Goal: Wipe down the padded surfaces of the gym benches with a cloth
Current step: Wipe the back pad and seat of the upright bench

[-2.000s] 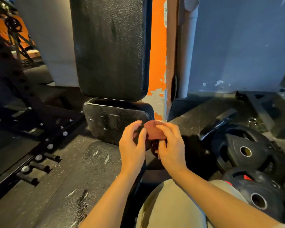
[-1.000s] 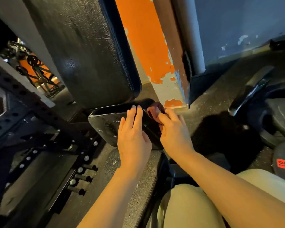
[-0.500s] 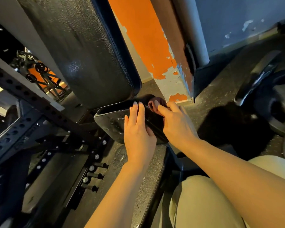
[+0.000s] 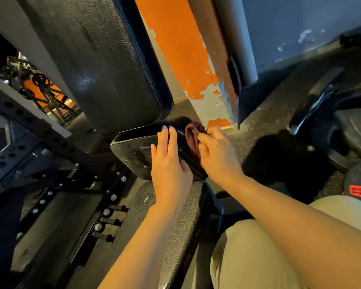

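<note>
Both hands work at the middle of the view, on the small pad (image 4: 138,155) below the backrest (image 4: 104,65). Left hand (image 4: 169,165) lies flat on the pad's top with fingers straight and together, pressing down and holding nothing. Right hand (image 4: 217,157), just at its 3 o'clock, has thumb and fingers curled round the cloth (image 4: 193,135), a reddish wad bunched against the pad's right edge. The cloth shows only at the hand's 11 o'clock; the rest is hidden under the palm.

The backrest rises tilted from the pad toward 11 o'clock, its black vinyl shiny and pebbled. The seat (image 4: 175,236) runs from the pad toward 6 o'clock, under the left forearm. At 5 o'clock sits a knee (image 4: 258,257) in beige cloth.

At 12 to 1 o'clock stands an orange pillar (image 4: 181,49) with paint peeled off near its foot, and a white pipe (image 4: 236,34) beside it. Weight plates (image 4: 354,138) lie on the floor at 3 o'clock, one with a red label (image 4: 357,191) at 4 o'clock. A black rack (image 4: 25,147) with rows of holes and pegs fills 8 to 9 o'clock.
</note>
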A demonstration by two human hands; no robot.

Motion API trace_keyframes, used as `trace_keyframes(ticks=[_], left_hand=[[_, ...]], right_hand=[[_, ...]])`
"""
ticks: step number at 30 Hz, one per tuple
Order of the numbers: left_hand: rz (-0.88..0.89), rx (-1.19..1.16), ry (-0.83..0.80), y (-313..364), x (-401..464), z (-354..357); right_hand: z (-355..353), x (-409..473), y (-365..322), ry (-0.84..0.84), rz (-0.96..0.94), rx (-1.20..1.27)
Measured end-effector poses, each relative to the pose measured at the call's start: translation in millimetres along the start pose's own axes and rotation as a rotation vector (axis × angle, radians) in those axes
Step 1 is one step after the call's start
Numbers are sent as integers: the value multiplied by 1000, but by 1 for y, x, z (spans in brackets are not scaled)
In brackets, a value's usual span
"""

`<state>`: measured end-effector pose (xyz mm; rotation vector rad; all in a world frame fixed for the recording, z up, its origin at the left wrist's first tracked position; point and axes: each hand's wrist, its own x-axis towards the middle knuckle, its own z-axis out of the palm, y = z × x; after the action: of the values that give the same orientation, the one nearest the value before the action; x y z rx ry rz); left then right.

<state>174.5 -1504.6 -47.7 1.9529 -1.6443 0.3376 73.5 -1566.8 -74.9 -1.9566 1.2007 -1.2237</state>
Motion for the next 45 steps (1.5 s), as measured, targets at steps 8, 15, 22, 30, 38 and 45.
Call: trace_keyframes(ticks=[8,15,22,30,38,45], left_hand=[[-11,3,-5,-2,0,2],[54,24,42,-8,-1,10],[-41,-84,202,4,-11,20],[-272,-246,448,29,-15,39],[-242,-210,354,34,-22,45],[-213,-252,346,28,-25,45]], right_hand=[[5,-11,10,87,277,3],[12,3,9,12,81,-169],[16,-17,-3,26,-43,-259],[11,4,19,-51,-32,-70],[9,9,17,1,-15,-116],[14,-6,10,4,-54,-111]])
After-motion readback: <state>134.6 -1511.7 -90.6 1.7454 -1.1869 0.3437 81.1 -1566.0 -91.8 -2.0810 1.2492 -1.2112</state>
